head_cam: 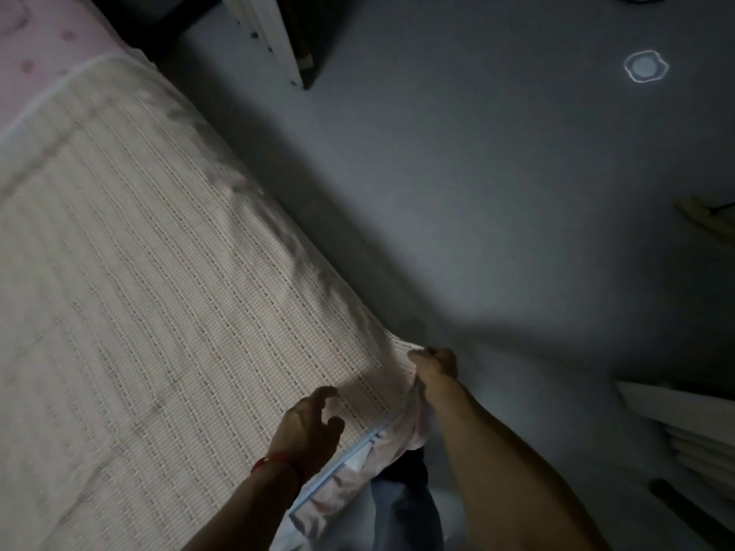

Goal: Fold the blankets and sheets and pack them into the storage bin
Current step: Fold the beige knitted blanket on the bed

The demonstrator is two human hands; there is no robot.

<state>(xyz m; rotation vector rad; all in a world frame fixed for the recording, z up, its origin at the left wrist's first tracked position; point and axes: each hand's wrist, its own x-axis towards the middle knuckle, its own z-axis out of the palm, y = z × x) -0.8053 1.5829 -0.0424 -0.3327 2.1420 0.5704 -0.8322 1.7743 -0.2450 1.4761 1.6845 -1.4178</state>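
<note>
A cream woven blanket (151, 296) with ribbed lines lies spread over the bed. My right hand (435, 363) grips its corner at the bed's near right edge, the cloth bunched in the fingers. My left hand (308, 425), with a red thread on the wrist, hovers over the blanket just left of that corner, fingers spread and curled, holding nothing. Under the blanket's edge a light sheet with a blue border (342, 467) hangs off the mattress. No storage bin is in view.
A pink dotted sheet (43, 53) covers the far end of the bed. Grey floor (497, 192) runs along the right. A white furniture leg (274, 37) stands at the top. White slatted furniture (684, 427) sits at the right edge. The room is dim.
</note>
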